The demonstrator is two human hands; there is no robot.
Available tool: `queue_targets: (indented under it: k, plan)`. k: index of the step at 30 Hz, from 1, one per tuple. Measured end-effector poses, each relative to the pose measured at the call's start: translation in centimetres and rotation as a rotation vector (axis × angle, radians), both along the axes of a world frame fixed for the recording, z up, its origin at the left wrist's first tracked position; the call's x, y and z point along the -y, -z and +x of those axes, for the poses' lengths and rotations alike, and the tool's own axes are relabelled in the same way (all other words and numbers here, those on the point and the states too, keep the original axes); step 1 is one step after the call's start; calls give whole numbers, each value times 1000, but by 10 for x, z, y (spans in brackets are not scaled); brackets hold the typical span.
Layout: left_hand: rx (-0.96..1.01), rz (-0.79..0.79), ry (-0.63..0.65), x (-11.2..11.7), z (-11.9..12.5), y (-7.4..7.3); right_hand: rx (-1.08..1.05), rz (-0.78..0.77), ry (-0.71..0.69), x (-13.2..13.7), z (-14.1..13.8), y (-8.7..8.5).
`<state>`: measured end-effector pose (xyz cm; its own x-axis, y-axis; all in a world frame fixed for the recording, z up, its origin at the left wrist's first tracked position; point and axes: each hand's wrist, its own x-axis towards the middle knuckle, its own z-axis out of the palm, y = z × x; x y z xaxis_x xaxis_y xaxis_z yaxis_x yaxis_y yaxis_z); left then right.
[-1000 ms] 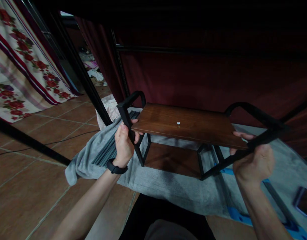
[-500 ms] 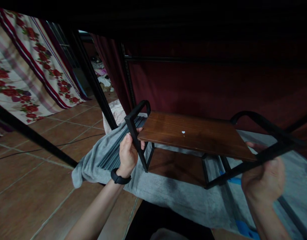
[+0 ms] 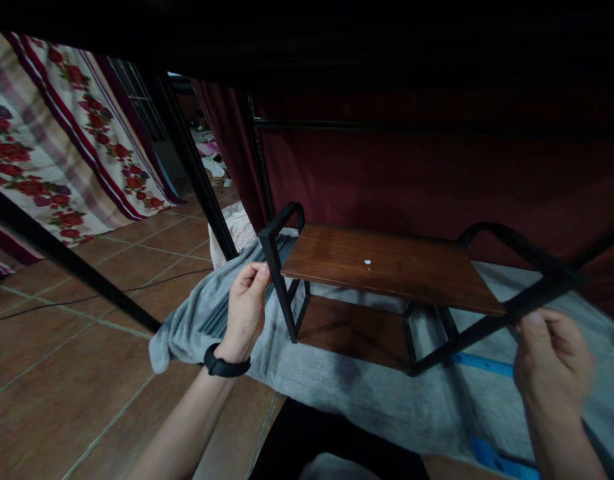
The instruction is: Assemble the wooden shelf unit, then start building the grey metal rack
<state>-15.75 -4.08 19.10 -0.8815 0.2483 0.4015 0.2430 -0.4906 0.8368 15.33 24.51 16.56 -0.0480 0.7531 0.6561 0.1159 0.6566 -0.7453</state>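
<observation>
A small two-tier shelf (image 3: 387, 263) with brown wood-look boards and a black metal frame stands on a grey cloth (image 3: 331, 373). A small white mark shows on its upper board. My left hand (image 3: 247, 303), a black band on its wrist, has thumb and fingers pinched at the outer edge of the left side frame (image 3: 277, 280). At the other end, my right hand (image 3: 557, 360) is curled, its thumb and fingertips against the right side frame (image 3: 491, 333). The exact contact of the fingertips on both sides is hard to see.
Thin grey rods (image 3: 221, 313) lie on the cloth at left. Blue-ended parts (image 3: 487, 363) lie at right, under and beside the shelf. Black posts (image 3: 197, 167) and a dark top enclose the space, with a maroon curtain (image 3: 387, 173) behind. A cable (image 3: 151, 283) crosses the tiled floor.
Both hands have drawn outward from the shelf's ends. Their fingers no longer reach under the upper board and now sit at the frame's outer edges. The shelf looks almost unmoved.
</observation>
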Motion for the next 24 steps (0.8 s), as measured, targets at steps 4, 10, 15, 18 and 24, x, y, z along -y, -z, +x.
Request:
queue_targets:
  k: [4, 10, 15, 18, 24]
  plan:
    - [-32, 15, -42, 0, -1, -2, 297, 244, 129, 4, 5, -3]
    - [-24, 18, -92, 2, -2, -3, 362, 272, 36, 5, 2, -11]
    - [-18, 23, -125, -1, -2, -5, 300, 175, -23, 1, 0, -11]
    - [-28, 33, -147, -2, -2, -5, 228, 93, -168, 0, 1, -11]
    - [-69, 72, -178, -3, -9, 1, 263, 76, -274, 1, 3, -20]
